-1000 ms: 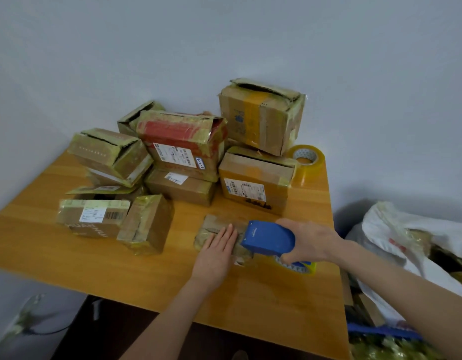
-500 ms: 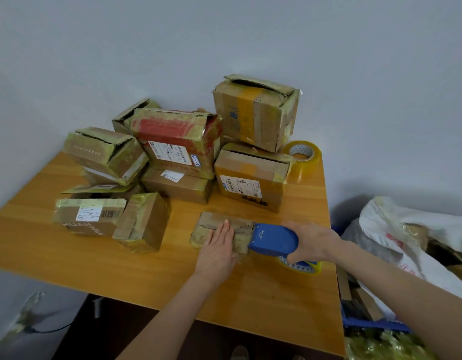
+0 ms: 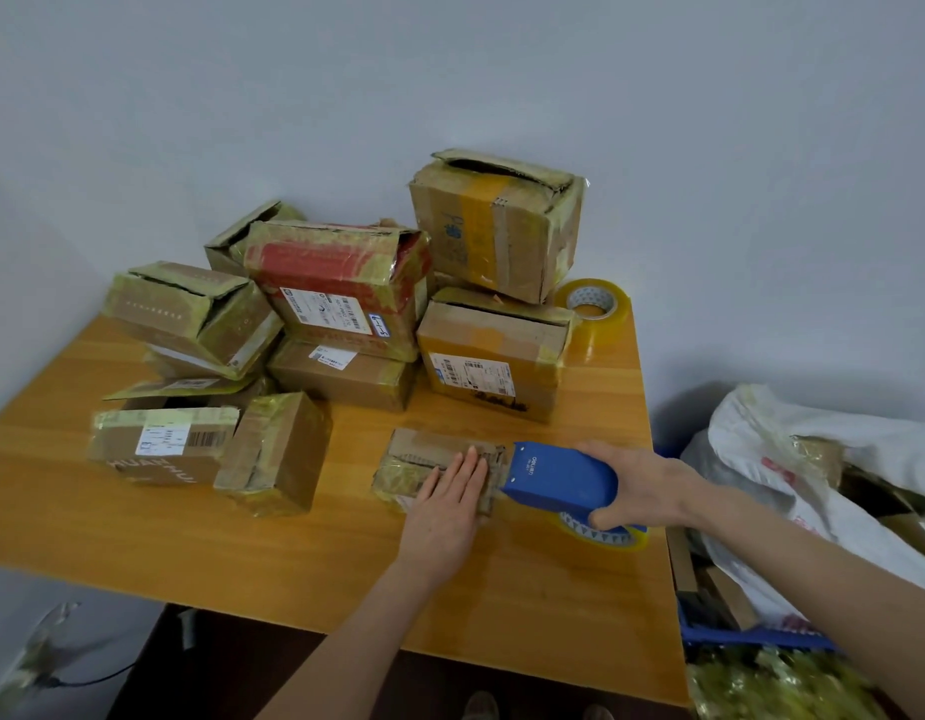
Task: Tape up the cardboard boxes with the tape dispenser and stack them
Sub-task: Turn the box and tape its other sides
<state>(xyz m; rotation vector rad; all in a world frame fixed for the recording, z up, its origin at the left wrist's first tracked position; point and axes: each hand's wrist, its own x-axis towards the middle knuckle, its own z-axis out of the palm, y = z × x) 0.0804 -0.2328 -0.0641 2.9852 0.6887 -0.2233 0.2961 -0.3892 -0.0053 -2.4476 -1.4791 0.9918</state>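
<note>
The left hand (image 3: 446,506) lies flat on the small box (image 3: 424,452), fingers straight and close together, pressing down. The right hand (image 3: 645,485) wraps around the blue tape dispenser (image 3: 559,478). Its nose points left and touches the box's right end. The box lies longways left to right, with bare table (image 3: 294,563) in front. Behind sits a pile of boxes (image 3: 341,283).

The left hand (image 3: 447,504) is covering part of the flat box (image 3: 421,452), while the tape dispenser (image 3: 559,480) is hiding its right end, possibly touching it; behind the box, shipping labels (image 3: 473,374) are showing print too small to read.
</note>
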